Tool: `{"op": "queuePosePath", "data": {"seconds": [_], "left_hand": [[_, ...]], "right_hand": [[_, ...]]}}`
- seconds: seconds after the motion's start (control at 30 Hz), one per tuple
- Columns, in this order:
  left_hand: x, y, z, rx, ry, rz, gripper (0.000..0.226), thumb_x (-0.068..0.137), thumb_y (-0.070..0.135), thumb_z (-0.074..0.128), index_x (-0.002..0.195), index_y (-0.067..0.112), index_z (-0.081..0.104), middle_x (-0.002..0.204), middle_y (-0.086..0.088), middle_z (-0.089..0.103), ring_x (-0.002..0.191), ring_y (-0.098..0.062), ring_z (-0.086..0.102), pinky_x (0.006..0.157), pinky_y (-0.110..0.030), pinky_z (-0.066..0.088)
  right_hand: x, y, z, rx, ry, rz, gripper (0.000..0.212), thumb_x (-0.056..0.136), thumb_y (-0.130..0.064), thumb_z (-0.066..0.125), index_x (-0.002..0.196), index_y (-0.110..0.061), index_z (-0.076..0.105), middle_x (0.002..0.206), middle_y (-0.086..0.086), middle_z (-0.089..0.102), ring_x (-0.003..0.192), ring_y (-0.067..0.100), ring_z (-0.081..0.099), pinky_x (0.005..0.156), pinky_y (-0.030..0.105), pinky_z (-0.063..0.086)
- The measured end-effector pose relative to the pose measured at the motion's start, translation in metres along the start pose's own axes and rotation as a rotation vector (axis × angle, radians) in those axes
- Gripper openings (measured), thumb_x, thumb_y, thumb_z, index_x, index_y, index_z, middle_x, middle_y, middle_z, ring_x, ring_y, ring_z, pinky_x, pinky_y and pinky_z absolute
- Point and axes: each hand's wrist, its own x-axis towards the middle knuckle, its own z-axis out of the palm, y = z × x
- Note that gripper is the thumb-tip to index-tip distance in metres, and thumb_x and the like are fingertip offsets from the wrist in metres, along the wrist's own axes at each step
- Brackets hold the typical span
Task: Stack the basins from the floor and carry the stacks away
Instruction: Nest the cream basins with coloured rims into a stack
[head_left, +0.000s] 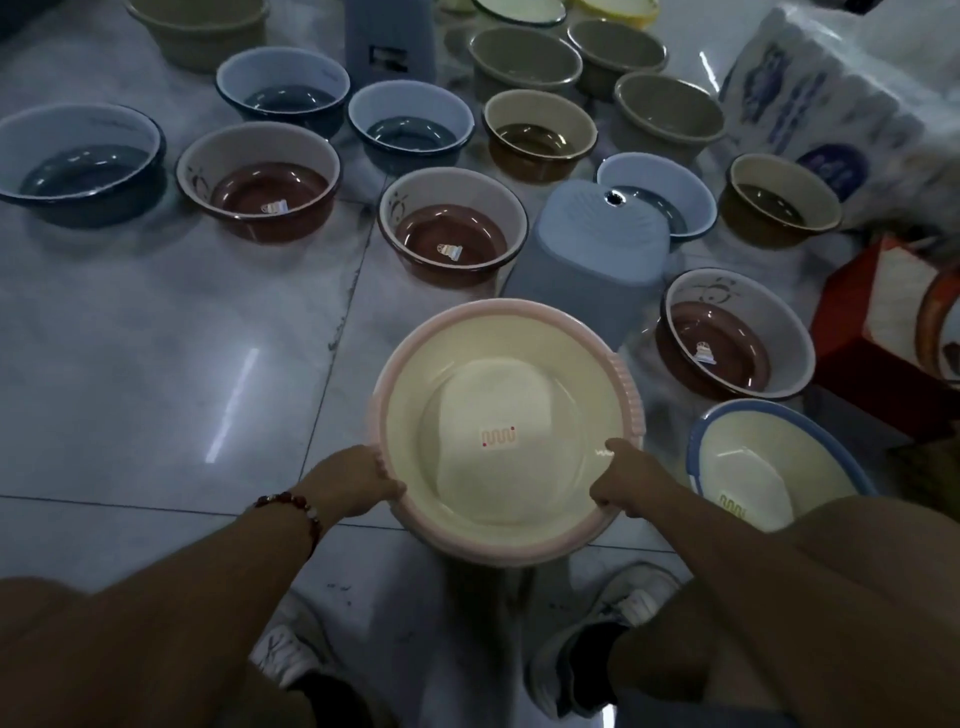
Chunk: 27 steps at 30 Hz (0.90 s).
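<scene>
No readable text anywhere. Held pink basin (506, 431), gripped at its near rim by both hands: white sticker with a red squiggle logo on the bottom, between and just ahead of the grips; no letters legible. Small white mark on the inner wall touching the right hand (623, 480), too blurred to read. Blue-rimmed basin (769, 462) just right of the right grip: similar squiggle sticker, yellowish, unreadable. Brown basins (452, 228) farther ahead of the grips: small white labels on the bottoms, print too small. White pack (852, 114) far ahead-right: blue printed graphics and a dark oval badge, lettering blurred.
</scene>
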Motion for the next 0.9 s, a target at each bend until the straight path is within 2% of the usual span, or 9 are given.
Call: {"op": "queuePosePath", "data": {"seconds": [0.13,0.2,0.23,0.3,0.4,0.5,0.63,0.77,0.9], "left_hand": [[0.007,0.017,0.014,0.038,-0.016,0.046,0.035,0.094,0.032,0.063,0.12,0.009,0.062,0.117,-0.006,0.066,0.1,-0.018,0.06,0.087,-0.029,0.048],[0.011,0.026,0.019,0.052,0.007,0.056,0.031,0.096,0.028,0.059,0.117,0.006,0.061,0.12,-0.006,0.065,0.103,-0.022,0.062,0.09,-0.035,0.052],[0.014,0.028,0.021,0.031,0.027,0.055,0.028,0.095,0.028,0.059,0.112,0.007,0.063,0.114,-0.006,0.067,0.098,-0.022,0.064,0.085,-0.035,0.054],[0.024,0.03,0.024,-0.004,0.057,0.054,0.024,0.088,0.031,0.059,0.098,0.011,0.066,0.095,-0.005,0.07,0.086,-0.022,0.066,0.074,-0.032,0.055],[0.039,0.03,0.031,0.058,0.026,-0.002,0.031,0.085,0.039,0.059,0.099,0.012,0.065,0.094,-0.002,0.067,0.088,-0.023,0.065,0.077,-0.035,0.054],[0.049,0.027,0.039,0.11,-0.004,-0.072,0.048,0.08,0.041,0.061,0.115,0.008,0.06,0.107,-0.008,0.068,0.094,-0.026,0.065,0.082,-0.037,0.054],[0.05,0.03,0.047,0.107,0.031,-0.117,0.071,0.081,0.036,0.069,0.137,0.005,0.038,0.113,-0.012,0.065,0.099,-0.029,0.065,0.086,-0.04,0.053],[0.057,0.028,0.044,0.185,0.027,-0.092,0.071,0.077,0.041,0.07,0.132,0.007,0.041,0.109,-0.009,0.066,0.094,-0.027,0.066,0.084,-0.041,0.055],[0.082,0.005,0.043,0.34,-0.032,-0.027,0.074,0.057,0.068,0.056,0.107,0.014,0.056,0.11,-0.002,0.059,0.078,-0.013,0.064,0.071,-0.034,0.059]], "right_hand": [[-0.006,0.021,-0.003,0.038,-0.046,0.087,0.069,0.082,-0.011,0.068,0.142,-0.012,0.035,0.091,0.006,0.048,0.096,0.025,0.061,0.078,0.032,0.055],[-0.007,0.031,-0.002,0.077,-0.08,0.1,0.07,0.081,-0.012,0.069,0.142,-0.012,0.036,0.104,0.012,0.054,0.095,0.026,0.061,0.074,0.032,0.054],[-0.007,0.036,-0.002,0.07,-0.083,0.083,0.072,0.08,-0.014,0.071,0.143,-0.012,0.035,0.117,0.014,0.053,0.104,0.027,0.059,0.079,0.032,0.052],[-0.004,0.046,-0.001,0.045,0.023,0.018,0.083,0.079,-0.018,0.072,0.149,-0.015,0.029,0.142,0.016,0.04,0.125,0.032,0.048,0.096,0.036,0.046],[0.003,0.055,0.0,0.133,0.181,-0.06,0.1,0.074,-0.02,0.071,0.155,-0.027,0.013,0.154,0.015,0.022,0.136,0.038,0.035,0.108,0.047,0.04],[0.014,0.066,0.001,0.233,0.11,-0.02,0.1,0.073,-0.018,0.074,0.154,-0.015,0.016,0.153,0.017,0.028,0.137,0.035,0.037,0.11,0.044,0.038],[0.022,0.072,0.007,0.153,-0.06,0.036,0.094,0.074,-0.025,0.077,0.149,-0.007,0.025,0.14,0.017,0.049,0.125,0.033,0.051,0.101,0.04,0.043],[0.031,0.068,0.014,0.068,-0.135,0.038,0.1,0.071,-0.034,0.08,0.149,-0.006,0.024,0.14,0.017,0.049,0.126,0.034,0.05,0.101,0.041,0.042],[0.036,0.068,0.015,0.038,-0.154,0.03,0.105,0.064,-0.039,0.084,0.147,-0.007,0.029,0.138,0.018,0.05,0.126,0.037,0.05,0.101,0.045,0.042]]}}
